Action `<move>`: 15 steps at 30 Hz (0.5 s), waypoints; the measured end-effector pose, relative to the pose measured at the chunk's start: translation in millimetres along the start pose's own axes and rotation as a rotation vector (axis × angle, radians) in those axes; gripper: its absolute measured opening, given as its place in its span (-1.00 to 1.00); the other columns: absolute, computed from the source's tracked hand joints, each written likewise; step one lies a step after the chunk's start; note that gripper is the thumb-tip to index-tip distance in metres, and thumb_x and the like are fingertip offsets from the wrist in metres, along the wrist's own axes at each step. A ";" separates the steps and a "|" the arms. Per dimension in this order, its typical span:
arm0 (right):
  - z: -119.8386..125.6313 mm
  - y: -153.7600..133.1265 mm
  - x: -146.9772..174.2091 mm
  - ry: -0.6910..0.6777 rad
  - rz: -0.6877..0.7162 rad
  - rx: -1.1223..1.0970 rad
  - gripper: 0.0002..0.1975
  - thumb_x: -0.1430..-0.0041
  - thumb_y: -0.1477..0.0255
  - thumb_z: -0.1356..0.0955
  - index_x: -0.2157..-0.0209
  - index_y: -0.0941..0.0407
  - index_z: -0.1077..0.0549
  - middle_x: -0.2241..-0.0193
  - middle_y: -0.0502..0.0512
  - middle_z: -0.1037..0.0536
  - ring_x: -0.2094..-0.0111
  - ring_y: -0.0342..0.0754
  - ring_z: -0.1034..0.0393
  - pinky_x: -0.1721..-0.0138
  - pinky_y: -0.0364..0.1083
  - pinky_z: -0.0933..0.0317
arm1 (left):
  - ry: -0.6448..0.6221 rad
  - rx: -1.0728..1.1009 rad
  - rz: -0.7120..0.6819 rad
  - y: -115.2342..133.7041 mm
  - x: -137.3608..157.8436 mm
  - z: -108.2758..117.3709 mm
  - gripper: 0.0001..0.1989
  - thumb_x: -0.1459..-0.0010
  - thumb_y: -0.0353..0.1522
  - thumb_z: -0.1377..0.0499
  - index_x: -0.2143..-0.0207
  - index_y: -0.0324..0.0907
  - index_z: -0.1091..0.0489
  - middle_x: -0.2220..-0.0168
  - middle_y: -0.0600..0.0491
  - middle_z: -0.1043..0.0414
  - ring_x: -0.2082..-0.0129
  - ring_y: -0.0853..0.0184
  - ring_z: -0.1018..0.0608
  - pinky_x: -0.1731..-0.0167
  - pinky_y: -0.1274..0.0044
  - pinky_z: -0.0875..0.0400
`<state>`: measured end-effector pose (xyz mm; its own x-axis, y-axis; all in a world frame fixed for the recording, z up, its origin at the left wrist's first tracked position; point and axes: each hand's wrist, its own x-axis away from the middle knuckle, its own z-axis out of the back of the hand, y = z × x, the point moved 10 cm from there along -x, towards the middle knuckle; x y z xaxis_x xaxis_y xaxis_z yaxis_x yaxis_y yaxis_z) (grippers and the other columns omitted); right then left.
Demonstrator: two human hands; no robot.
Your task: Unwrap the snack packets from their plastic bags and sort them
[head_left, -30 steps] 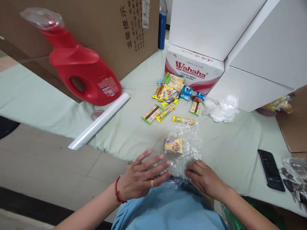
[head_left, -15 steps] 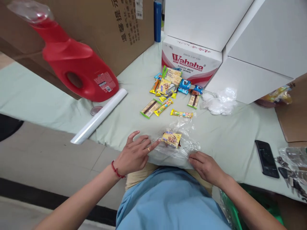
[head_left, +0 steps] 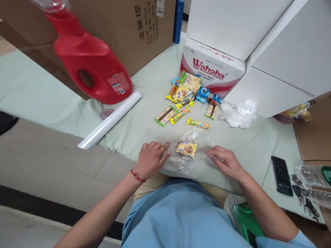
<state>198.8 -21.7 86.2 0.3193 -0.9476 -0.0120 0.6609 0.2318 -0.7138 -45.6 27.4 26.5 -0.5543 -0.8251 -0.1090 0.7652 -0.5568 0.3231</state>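
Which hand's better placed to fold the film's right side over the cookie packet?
Right, I'd say: the right hand is by the right edge of the clear film, while the left hand is by its left edge, with the cookie packet between them.

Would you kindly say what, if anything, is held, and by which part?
Film, apparently by its right edge, in the right hand; for the left hand, I cannot tell.
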 end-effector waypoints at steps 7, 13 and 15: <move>-0.7 -1.1 -17.0 -0.019 0.017 -0.080 -0.72 -0.43 0.28 -0.25 0.11 0.07 -0.57 0.21 0.16 -0.58 0.18 -0.03 -0.50 0.11 -0.04 -0.38 | 0.126 0.111 -0.367 31.2 21.7 20.6 -0.36 -0.18 -0.45 -0.08 -0.26 0.27 -0.32 -0.23 0.10 -0.41 -0.33 0.06 -0.26 -0.34 0.02 0.08; -8.8 -23.0 -7.8 -0.174 0.195 -0.151 -0.77 -0.40 0.41 -0.27 0.10 0.04 -0.57 0.06 0.21 -0.55 0.05 0.01 -0.47 0.04 -0.01 -0.38 | 0.147 0.208 -0.349 35.7 17.0 17.3 -0.50 -0.29 -0.24 -0.17 -0.27 0.04 -0.28 -0.13 0.01 -0.54 -0.30 0.12 -0.40 -0.38 -0.02 0.57; -7.5 -29.5 -4.0 -0.196 0.254 -0.183 -0.77 -0.38 0.46 -0.27 0.10 0.04 -0.58 0.02 0.23 -0.54 0.03 0.02 -0.47 0.02 0.01 -0.37 | 0.222 0.238 -0.296 29.8 14.0 18.5 -0.69 -0.30 -0.25 -0.18 -0.07 -0.01 -0.44 0.01 0.03 -0.63 -0.26 0.14 -0.46 -0.38 0.00 0.57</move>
<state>173.0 -26.4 102.1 0.5933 -0.8007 -0.0832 0.4168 0.3940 -0.8192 -36.6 1.0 52.0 -0.6349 -0.6481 -0.4206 0.4725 -0.7564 0.4524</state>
